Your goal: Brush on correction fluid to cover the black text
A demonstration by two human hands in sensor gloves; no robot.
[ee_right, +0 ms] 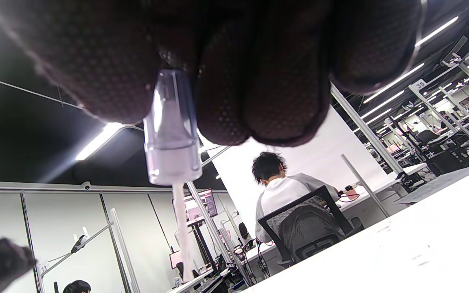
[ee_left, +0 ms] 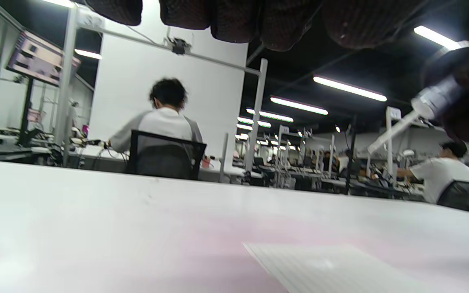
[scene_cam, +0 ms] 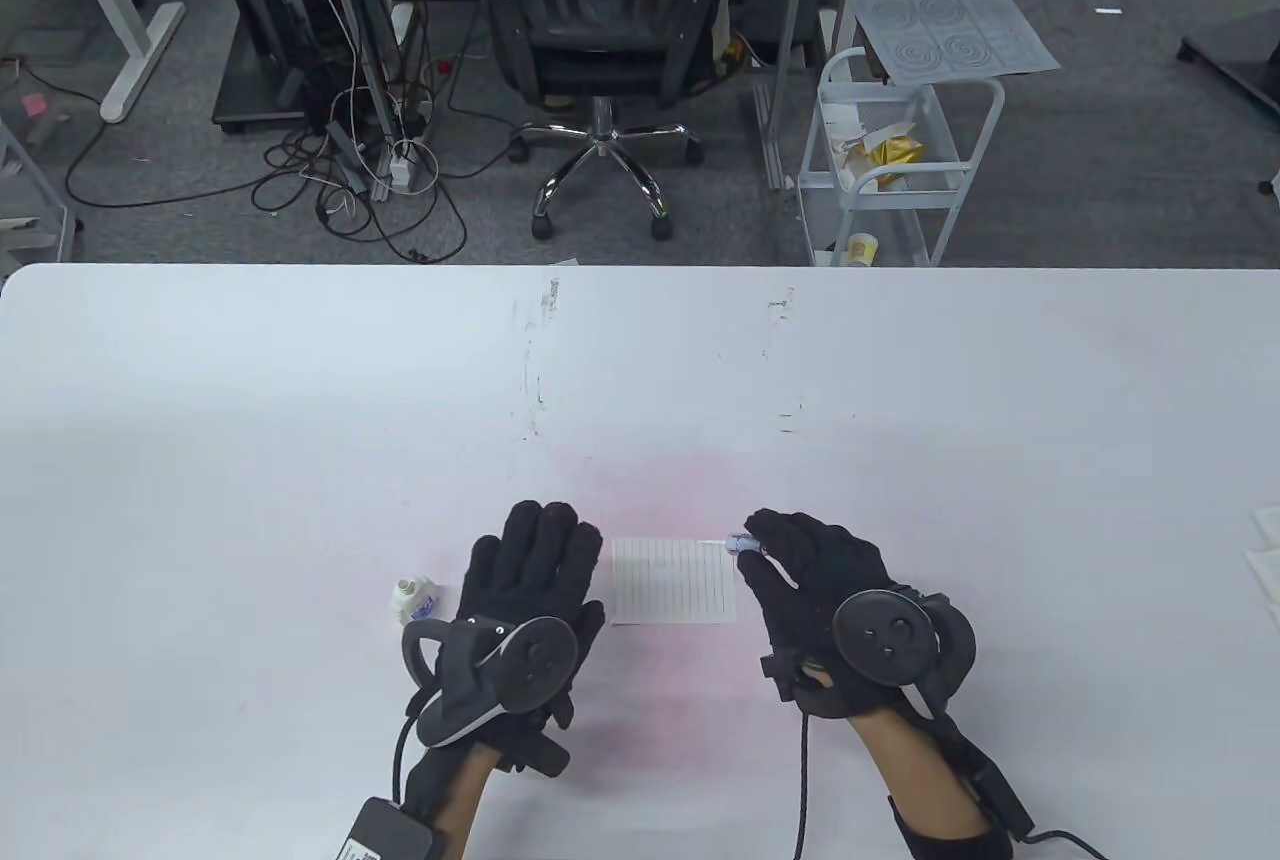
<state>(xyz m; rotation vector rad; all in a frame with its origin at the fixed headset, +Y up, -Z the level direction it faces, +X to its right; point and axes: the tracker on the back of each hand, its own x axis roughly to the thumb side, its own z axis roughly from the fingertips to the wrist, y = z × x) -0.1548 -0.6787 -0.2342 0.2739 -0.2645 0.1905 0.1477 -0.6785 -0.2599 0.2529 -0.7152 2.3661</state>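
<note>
Nearest us, at the bottom of the table view: the two gloved hands. Left hand [scene_cam: 535, 580] lies flat, palm down on the white table [scene_cam: 300, 420], fingers extended together and grasping nothing; its fingertips sit just beside the left edge of the lined paper [scene_cam: 672, 581]. Right hand [scene_cam: 815, 565] is at the paper's right edge, fingers curled around the clear cap of the brush applicator [scene_cam: 740, 544], which pokes out toward the paper's upper right corner.

Right wrist view gives us the grip detail: gloved fingers [ee_right: 259, 81] pinch the translucent cap, and the thin white brush stem [ee_right: 180, 228] hangs below it. Left wrist view shows the same applicator [ee_left: 417, 112] at upper right, stem angled down to the left; we can't tell whether the tip touches the sheet.

Paper sits at lower centre of the table view, between both hands, on a faint pink stain. We can't make out black text on it at this size.

Correction fluid bottle [scene_cam: 413, 599] stands uncapped, just left of the left hand, lower left of centre.

Beyond the table's far edge: an office chair [scene_cam: 600, 50] at top centre, a white cart [scene_cam: 895, 160] at upper right.
</note>
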